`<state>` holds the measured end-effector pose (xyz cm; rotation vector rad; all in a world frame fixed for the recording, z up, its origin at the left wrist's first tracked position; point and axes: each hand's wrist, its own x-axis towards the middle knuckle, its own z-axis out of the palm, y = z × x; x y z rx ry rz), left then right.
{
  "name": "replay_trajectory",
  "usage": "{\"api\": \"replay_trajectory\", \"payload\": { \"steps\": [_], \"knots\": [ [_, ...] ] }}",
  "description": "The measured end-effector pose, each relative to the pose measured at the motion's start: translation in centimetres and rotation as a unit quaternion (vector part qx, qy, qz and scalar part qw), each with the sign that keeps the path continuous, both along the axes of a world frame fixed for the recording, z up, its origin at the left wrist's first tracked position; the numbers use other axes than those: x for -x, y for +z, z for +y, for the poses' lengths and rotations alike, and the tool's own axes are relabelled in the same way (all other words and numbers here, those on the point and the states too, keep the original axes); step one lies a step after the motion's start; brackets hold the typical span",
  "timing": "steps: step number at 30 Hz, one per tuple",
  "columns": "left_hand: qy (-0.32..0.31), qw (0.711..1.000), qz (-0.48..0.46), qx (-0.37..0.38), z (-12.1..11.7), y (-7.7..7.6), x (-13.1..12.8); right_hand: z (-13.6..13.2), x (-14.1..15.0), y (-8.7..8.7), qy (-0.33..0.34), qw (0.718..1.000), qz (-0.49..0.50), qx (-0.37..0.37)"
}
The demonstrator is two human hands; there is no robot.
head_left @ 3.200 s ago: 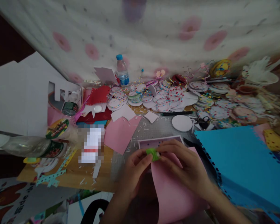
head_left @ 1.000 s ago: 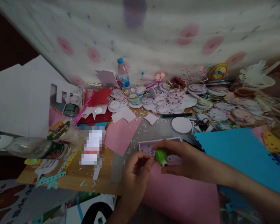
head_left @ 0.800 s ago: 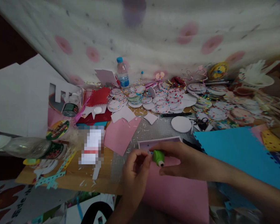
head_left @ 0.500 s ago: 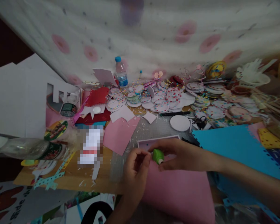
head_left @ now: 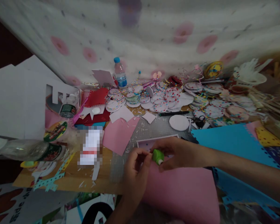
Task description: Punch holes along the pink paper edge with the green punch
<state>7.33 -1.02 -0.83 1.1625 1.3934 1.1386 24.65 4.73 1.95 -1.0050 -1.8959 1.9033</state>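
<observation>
My right hand (head_left: 179, 154) grips a small green punch (head_left: 157, 156) just above the top edge of a pink foam sheet (head_left: 184, 193) that lies in front of me. My left hand (head_left: 136, 172) is curled beside the punch, its fingertips pinched close to the sheet's upper left corner; what it pinches, if anything, is too small to see. A white-framed dotted card (head_left: 154, 141) lies just behind both hands.
A blue foam sheet (head_left: 231, 140) with a punched edge lies to the right. Another pink sheet (head_left: 118, 133) lies left of centre. Stacks of dotted paper circles (head_left: 163, 99), a water bottle (head_left: 119, 73), a black pen (head_left: 174, 113) and plastic bottles (head_left: 28, 149) crowd the table.
The pink sheet has gone from raised and curled to lying flatter. My right hand drew the punch slightly away from the left, which stayed curled beside it.
</observation>
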Motion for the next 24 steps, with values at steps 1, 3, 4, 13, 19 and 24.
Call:
{"api": "replay_trajectory", "payload": {
  "steps": [1, 3, 4, 13, 19, 24],
  "knots": [
    [-0.002, 1.0, 0.004, -0.001, 0.0, -0.1, 0.0, 0.0, 0.0, 0.0, 0.002, 1.0, -0.008, -0.001],
    [-0.002, 1.0, 0.008, -0.002, 0.0, -0.3, 0.0, 0.2, 0.1, 0.0, 0.007, 1.0, -0.024, -0.004],
    [-0.001, 1.0, 0.008, -0.003, -0.1, -0.4, 0.1, 0.3, 0.1, 0.0, 0.011, 0.999, -0.032, -0.008],
    [-0.009, 1.0, 0.017, -0.002, -0.1, -0.8, 0.2, 0.1, 0.8, 0.3, 0.008, 0.979, -0.126, -0.163],
    [-0.034, 0.999, 0.007, 0.009, 0.3, -0.7, 0.5, -0.1, 0.9, 0.0, 0.003, 0.973, -0.142, -0.18],
    [-0.082, 0.996, -0.025, 0.015, 0.4, -0.7, 1.4, -0.1, 1.0, -0.3, 0.001, 0.974, -0.138, -0.178]
  ]
}}
